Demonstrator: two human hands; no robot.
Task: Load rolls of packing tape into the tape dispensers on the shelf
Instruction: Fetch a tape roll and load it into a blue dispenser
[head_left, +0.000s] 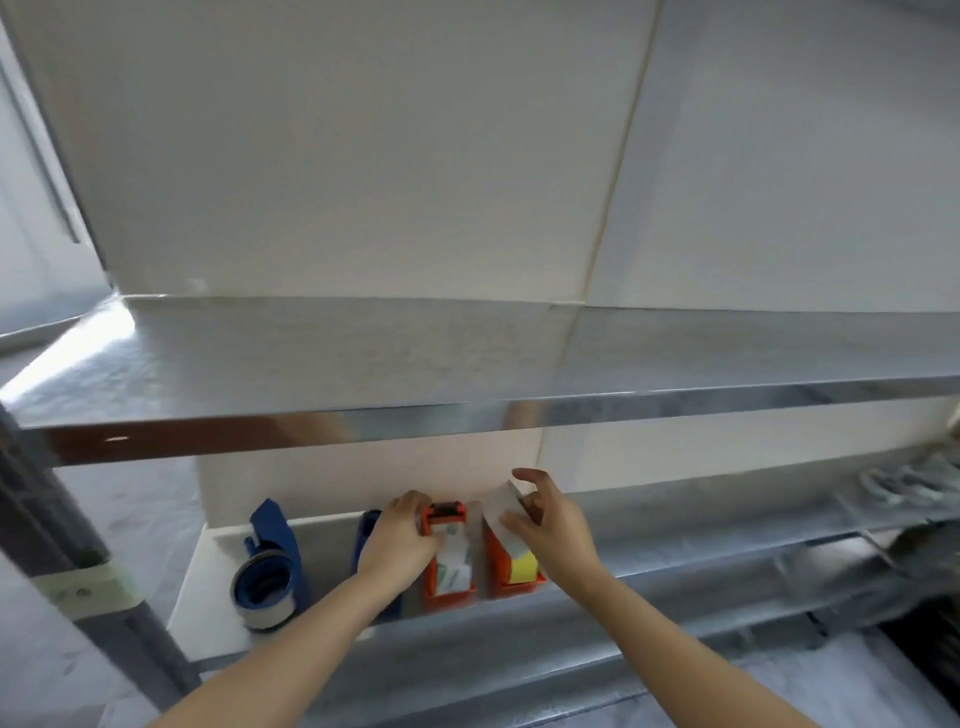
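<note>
- Stainless-steel shelving stands against a white wall. The upper shelf fills the centre. The lower shelf runs from 8 to 3 o'clock and carries a white board on which the dispensers stand.
- At 7 o'clock is a blue tape dispenser, already holding a roll. Just beside it, toward 6 o'clock, is a second blue dispenser, mostly hidden behind my left hand.
- My left hand has its fingers curled over the roller end of the left orange dispenser, gripping it. Its pale contents are too blurred to name.
- My right hand pinches a tape strip between thumb and fingers, with the index finger lifted clear. The strip rises toward 12 o'clock from the right orange dispenser, which holds a yellow roll.
- Risk 1: the free length of the strip may fold back and stick to itself or to my fingers, since only one end is pinched.
- Risk 2: nothing steadies the right orange dispenser, so pulling on the strip could tip it or drag it against its neighbour just beside it.
- Risk 3: the strip could pass outside the roller and blade, and the tape would then not feed. The blade is not visible and could nick a fingertip.
- Risk 4: the overhanging upper shelf crowds the work, so a raised hand may knock its edge.
</note>
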